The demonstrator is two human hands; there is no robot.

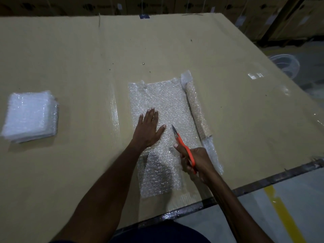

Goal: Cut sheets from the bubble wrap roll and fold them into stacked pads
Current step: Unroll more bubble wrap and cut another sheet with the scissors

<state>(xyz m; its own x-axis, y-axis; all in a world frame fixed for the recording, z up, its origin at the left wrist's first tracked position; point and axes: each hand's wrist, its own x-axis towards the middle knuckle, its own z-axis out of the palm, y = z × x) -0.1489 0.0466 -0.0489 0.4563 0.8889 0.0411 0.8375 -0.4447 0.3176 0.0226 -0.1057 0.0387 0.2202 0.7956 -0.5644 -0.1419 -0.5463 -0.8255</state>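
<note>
A bubble wrap sheet lies unrolled on the cardboard-covered table, joined on its right to the thin bubble wrap roll. My left hand presses flat on the sheet with straight, spread fingers. My right hand grips orange-handled scissors, whose blades point away from me and lie in the sheet just right of my left thumb. The sheet's near part is cut along its right side. A stack of folded pads sits at the far left.
The table's dark metal edge runs diagonally at the lower right, with grey floor and a yellow line beyond it. A clear plastic tub stands off the table's right side. Cardboard boxes line the back.
</note>
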